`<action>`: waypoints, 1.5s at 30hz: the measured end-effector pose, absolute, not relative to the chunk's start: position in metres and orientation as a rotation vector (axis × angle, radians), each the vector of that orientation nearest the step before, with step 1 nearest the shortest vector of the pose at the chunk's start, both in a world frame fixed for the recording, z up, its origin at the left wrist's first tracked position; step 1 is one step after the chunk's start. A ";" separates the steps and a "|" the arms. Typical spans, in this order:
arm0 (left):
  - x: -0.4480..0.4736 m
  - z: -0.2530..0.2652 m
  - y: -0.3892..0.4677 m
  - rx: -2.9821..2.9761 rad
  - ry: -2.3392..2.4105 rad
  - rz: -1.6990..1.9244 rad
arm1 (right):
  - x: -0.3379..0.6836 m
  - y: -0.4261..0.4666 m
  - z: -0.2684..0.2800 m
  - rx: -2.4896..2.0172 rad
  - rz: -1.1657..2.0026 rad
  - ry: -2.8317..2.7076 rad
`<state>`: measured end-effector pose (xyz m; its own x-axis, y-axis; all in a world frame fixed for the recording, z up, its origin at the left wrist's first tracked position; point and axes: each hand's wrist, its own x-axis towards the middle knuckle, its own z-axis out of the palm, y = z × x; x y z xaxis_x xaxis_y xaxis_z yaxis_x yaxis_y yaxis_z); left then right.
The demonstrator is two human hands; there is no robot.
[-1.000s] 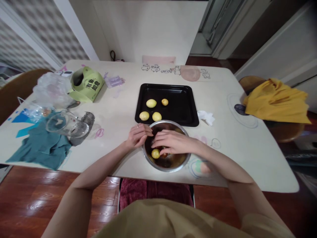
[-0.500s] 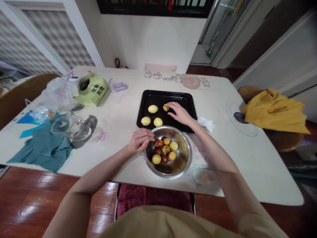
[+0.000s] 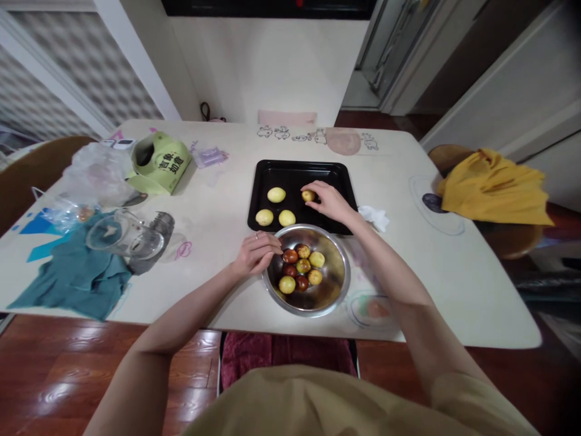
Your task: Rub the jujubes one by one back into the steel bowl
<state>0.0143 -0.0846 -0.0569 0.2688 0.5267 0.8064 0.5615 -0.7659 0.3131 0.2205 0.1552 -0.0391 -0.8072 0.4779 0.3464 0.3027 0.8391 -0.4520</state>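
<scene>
My right hand [image 3: 327, 201] curves its fingers around a brownish-yellow passion fruit [image 3: 308, 195] on the right half of a black baking tray [image 3: 297, 166]. To the left of it on the tray lie three paler yellow fruits [image 3: 276, 194], which could be passion fruit or lemons. My left hand [image 3: 258, 251] grips the left rim of a steel bowl [image 3: 333, 272] in front of the tray, fingertips over the edge. Several passion fruits [image 3: 303, 266] sit in the bowl, some yellow, some mottled, some red-brown.
On the left of the white table [image 3: 218, 209] are a green paper box [image 3: 166, 166], a plastic bag [image 3: 97, 172], a clear jug [image 3: 124, 235] and a teal cloth [image 3: 77, 272]. A crumpled tissue [image 3: 374, 217] lies right of the tray. A yellow cloth [image 3: 494, 188] hangs over a chair.
My right hand's fingers have closed further around the passion fruit on the tray, which sits slightly further right. My left hand stays on the bowl rim. The camera view has shifted slightly.
</scene>
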 end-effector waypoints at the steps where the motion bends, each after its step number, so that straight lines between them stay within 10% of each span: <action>1: 0.015 -0.057 -0.085 -2.475 -1.051 -1.550 | 0.225 0.147 -0.031 -0.558 0.545 -2.529; 30: 0.041 -0.050 -0.099 -2.692 -0.461 -1.372 | 0.325 -0.070 -0.027 -0.624 0.769 -2.394; 45: 0.032 -0.053 -0.092 -2.749 -0.627 -1.397 | 0.328 -0.073 -0.087 -0.413 0.244 -2.179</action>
<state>0.0319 -0.0922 -0.0527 0.5263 0.3507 0.7746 0.3461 -0.9205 0.1816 0.3277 -0.0729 -0.0871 -0.5582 0.3783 0.7384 0.2053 0.9253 -0.3189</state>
